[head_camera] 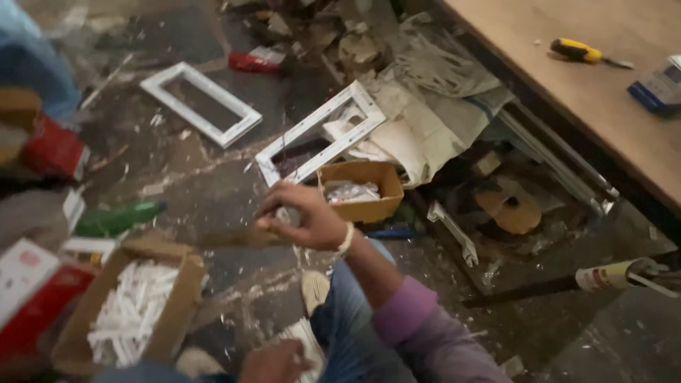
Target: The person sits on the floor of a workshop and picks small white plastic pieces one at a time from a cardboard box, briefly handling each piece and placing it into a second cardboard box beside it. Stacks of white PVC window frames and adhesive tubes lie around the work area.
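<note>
1. Head view, hands. The person's right hand (301, 216), with a pale band at the wrist and a purple sleeve behind it, is curled shut around a small greyish object (287, 215) whose kind cannot be told through the blur; it hovers over the dirty floor just in front of the small open tan cardboard box (365, 190). The left hand (273, 363), at the bottom edge, rests on something pale; whether it grips cannot be told.

2. Head view, surroundings. The tan box holds crumpled clear plastic. Touching its far side lies a white rectangular plastic frame (319, 133); a second white frame (200, 103) lies well apart to the left. A larger open carton of white plastic sticks (135, 312) sits near the person's knee. A yellow-handled screwdriver (582, 52) lies on the wooden tabletop (603, 92).

3. Risk, judged. The held object is small and mostly hidden by the fingers; a loosened grip would likely let it fall among the white scraps and debris on the floor, where it would be hard to find.

4. Risk, judged. The forearm passes close to the tan box; a careless sweep could tip it and spill its contents.
</note>
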